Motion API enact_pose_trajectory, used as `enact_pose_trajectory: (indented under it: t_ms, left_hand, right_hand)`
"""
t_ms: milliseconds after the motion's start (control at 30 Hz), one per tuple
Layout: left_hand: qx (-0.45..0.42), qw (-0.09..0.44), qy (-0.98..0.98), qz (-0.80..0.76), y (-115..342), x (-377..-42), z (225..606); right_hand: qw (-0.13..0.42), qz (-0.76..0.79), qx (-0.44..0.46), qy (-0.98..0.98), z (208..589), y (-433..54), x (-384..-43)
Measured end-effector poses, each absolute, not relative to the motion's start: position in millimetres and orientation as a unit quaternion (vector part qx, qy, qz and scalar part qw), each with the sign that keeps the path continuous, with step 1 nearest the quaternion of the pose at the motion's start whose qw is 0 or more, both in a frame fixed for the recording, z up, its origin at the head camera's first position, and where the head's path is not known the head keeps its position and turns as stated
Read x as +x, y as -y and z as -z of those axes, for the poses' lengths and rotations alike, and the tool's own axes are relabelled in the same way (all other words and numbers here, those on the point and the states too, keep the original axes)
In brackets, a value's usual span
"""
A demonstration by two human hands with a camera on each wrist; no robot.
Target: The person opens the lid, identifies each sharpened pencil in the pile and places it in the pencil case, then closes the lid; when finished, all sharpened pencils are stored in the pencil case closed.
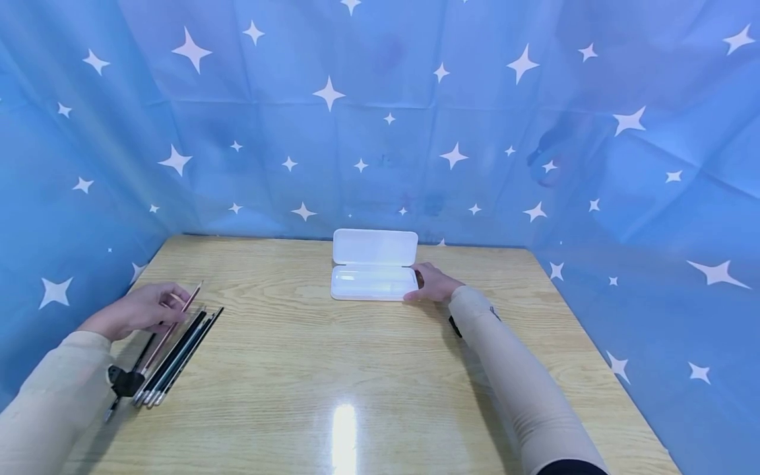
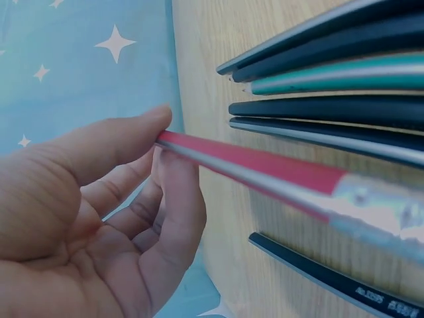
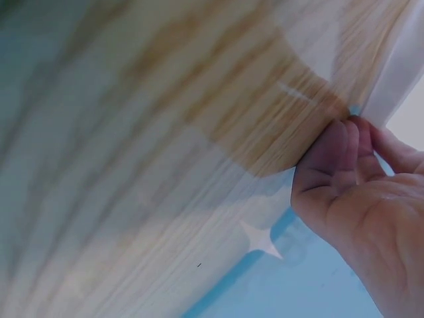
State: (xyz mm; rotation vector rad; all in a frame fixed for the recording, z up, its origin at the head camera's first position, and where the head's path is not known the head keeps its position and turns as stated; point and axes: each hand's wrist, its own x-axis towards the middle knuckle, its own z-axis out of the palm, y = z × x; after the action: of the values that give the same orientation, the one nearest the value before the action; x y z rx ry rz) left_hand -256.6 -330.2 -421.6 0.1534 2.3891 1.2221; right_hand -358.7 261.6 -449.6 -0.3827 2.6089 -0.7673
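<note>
My left hand (image 1: 145, 309) pinches a red pencil (image 2: 265, 169) between thumb and fingers, lifted over the left side of the table. Its silver end points back toward the wrist in the left wrist view. Beside it lie several dark pencils (image 2: 331, 109) and a green pencil (image 2: 331, 76) in a loose row. A single black pencil (image 2: 311, 271) lies apart on the other side of the red one. At the table's far middle a white pencil case (image 1: 374, 284) stands with its lid (image 1: 375, 247) raised. My right hand (image 1: 436, 284) grips the case's right end, thumb at the near corner.
The wooden table (image 1: 285, 369) ends at a blue star-patterned cloth (image 1: 380, 132) hanging behind and along both sides. A bright light reflection falls on the near middle of the tabletop.
</note>
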Motion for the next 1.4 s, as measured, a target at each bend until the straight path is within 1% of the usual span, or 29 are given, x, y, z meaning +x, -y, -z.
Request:
enact_pose_trajectory:
  t_ms: [500,867,1133,1400]
  left_hand:
    - [0.074,0.21,-0.87,-0.439,316.5,-263.4,410.9]
    - [0.094,0.206,-0.872,-0.435,301.8,-268.5,404.8]
    - [0.099,0.207,-0.874,-0.429,290.6,-273.5,401.2]
    - [0.108,0.195,-0.877,-0.426,279.1,-276.8,399.0]
  right_hand:
    - [0.2,0.279,-0.135,-0.929,452.5,-263.9,-360.7]
    - [0.195,0.277,-0.157,-0.928,449.7,-262.2,-359.5]
    - [0.2,0.268,-0.139,-0.932,447.2,-261.8,-357.1]
    - [0.199,0.26,-0.14,-0.935,447.1,-262.4,-357.0]
